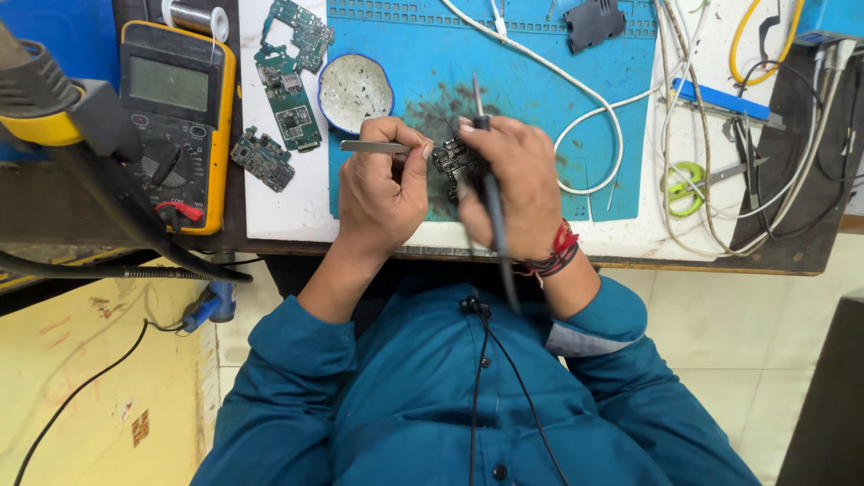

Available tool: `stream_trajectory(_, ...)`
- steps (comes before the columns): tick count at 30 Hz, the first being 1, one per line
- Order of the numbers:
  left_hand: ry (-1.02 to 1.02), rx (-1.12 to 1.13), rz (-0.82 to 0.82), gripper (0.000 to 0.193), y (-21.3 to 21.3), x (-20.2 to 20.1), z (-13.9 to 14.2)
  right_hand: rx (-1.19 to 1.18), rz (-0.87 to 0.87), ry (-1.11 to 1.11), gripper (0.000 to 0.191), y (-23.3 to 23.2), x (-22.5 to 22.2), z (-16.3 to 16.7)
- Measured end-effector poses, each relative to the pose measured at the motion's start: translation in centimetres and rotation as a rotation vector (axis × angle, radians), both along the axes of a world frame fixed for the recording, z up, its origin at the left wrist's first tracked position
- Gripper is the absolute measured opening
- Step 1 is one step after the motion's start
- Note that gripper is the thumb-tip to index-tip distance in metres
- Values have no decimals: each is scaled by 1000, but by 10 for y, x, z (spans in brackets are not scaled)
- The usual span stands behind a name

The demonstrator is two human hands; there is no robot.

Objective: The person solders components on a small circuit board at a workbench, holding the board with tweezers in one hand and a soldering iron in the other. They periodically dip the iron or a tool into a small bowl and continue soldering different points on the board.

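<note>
My left hand (382, 189) grips metal tweezers (371, 146), whose handle end juts out to the left. My right hand (511, 184) is closed around a soldering iron (486, 193); its dark handle and cable run down toward my chest. Between the two hands a small dark circuit board (447, 160) rests on the blue work mat (531, 99). Both hands meet over this board, and the tool tips are hidden behind my fingers.
A yellow multimeter (175, 112) lies at the left, with green circuit boards (290, 90) and a round tin (355, 90) beside it. White cables (594, 103), green-handled scissors (686, 187) and a black part (594, 22) lie to the right. A hot-air handle (54, 112) hangs at far left.
</note>
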State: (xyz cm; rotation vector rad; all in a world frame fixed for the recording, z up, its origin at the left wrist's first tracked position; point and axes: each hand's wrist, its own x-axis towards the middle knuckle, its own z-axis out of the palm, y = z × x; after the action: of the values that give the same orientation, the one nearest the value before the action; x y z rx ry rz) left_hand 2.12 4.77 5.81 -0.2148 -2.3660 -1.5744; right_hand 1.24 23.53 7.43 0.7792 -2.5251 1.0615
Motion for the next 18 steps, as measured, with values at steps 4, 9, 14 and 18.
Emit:
stream_trajectory(4,-25,45,-3,15,2,-1,1,63,66,-34,66,-2,-4,6)
stream_trajectory(9,-58,61,11,16,2,3,-1,68,39,-36,63,-3,-1,5)
stream_trajectory(14,-97,106,-1,16,0,4,-4,112,-20,-15,64,-1,-1,1)
stream_trajectory(18,-56,163,5,19,-4,9,-6,154,-70,-25,66,-3,2,-1)
